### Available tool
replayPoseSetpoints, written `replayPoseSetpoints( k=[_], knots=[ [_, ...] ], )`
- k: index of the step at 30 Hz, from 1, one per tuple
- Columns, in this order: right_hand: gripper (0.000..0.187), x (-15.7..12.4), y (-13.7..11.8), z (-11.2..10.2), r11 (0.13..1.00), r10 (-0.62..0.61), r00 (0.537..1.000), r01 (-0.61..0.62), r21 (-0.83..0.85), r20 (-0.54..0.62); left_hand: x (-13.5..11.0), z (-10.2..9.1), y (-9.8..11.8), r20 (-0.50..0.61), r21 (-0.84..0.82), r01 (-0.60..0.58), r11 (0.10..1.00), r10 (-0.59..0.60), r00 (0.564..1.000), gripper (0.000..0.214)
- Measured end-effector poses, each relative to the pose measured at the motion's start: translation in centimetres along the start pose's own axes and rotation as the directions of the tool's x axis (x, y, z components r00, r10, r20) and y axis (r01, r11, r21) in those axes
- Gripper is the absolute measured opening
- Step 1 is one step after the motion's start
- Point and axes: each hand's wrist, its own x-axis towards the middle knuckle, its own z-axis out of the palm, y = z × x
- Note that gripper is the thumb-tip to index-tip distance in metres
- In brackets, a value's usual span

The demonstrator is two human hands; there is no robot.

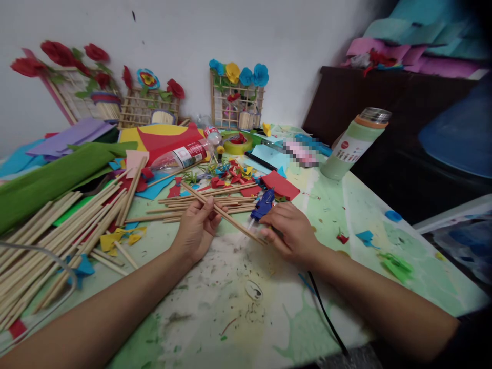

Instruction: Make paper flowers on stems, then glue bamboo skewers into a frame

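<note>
My left hand (197, 229) is closed around two thin wooden sticks (223, 213) that slant from upper left to lower right over the table. My right hand (289, 231) is closed on a blue glue gun (263, 205), its nozzle pointing down-left toward the sticks' lower end. The gun's black cord (325, 312) runs from under my right wrist to the table's near edge. Both hands rest on the paint-stained table (238, 307).
A big pile of wooden sticks (57, 241) lies at left, with green and purple paper sheets (49, 174) behind. More sticks, paper scraps, a plastic bottle (184, 155), tape roll (238, 143) and a green flask (353, 143) sit beyond. Stick frames with paper flowers (236, 97) lean on the wall.
</note>
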Motion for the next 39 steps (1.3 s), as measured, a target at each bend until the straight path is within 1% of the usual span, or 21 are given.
replayPoseSetpoints(
  k=[2,7,11,15,21,26,29,34,39],
  knots=[
    [0.022,0.0,-0.4,0.0,1.000,0.005,0.998,-0.004,-0.006,0.061,0.0,-0.1,0.0,0.005,0.018,-0.001,1.000,0.001,1.000,0.010],
    [0.028,0.1,-1.3,0.0,0.997,0.056,0.983,-0.065,0.046,0.174,0.0,-0.1,-0.1,0.024,0.065,0.002,0.998,-0.004,1.000,0.010],
    [0.030,0.1,-1.6,0.1,0.994,0.030,0.970,-0.055,0.095,0.241,-0.1,0.0,-0.2,0.036,0.084,0.000,0.996,-0.003,0.999,0.011],
    [0.032,0.0,-1.7,0.1,0.985,0.007,0.962,-0.053,0.163,0.271,0.0,-0.1,-0.2,0.039,0.080,0.006,0.997,-0.010,0.999,0.011],
    [0.025,0.0,-2.0,0.4,0.967,0.034,0.961,-0.100,0.233,0.274,0.1,-0.2,-0.2,0.046,0.083,0.008,0.997,-0.011,0.999,0.012],
    [0.025,0.0,-1.9,0.6,0.931,0.139,0.963,-0.206,0.302,0.229,-0.1,-0.2,-0.3,0.077,0.077,0.000,0.997,-0.006,0.997,0.015],
    [0.026,0.0,-1.9,0.5,0.913,0.183,0.962,-0.243,0.328,0.203,-0.3,-0.1,-0.4,0.088,0.082,-0.011,0.997,0.004,0.996,0.019],
    [0.027,-0.1,-1.9,0.5,0.906,0.195,0.963,-0.249,0.341,0.185,-0.6,0.1,-0.4,0.104,0.149,-0.034,0.988,0.019,0.994,0.022],
    [0.027,-0.1,-1.8,0.6,0.920,0.180,0.965,-0.234,0.313,0.192,-0.7,0.1,-0.2,0.101,0.166,-0.022,0.986,0.005,0.995,0.022]
  ],
)
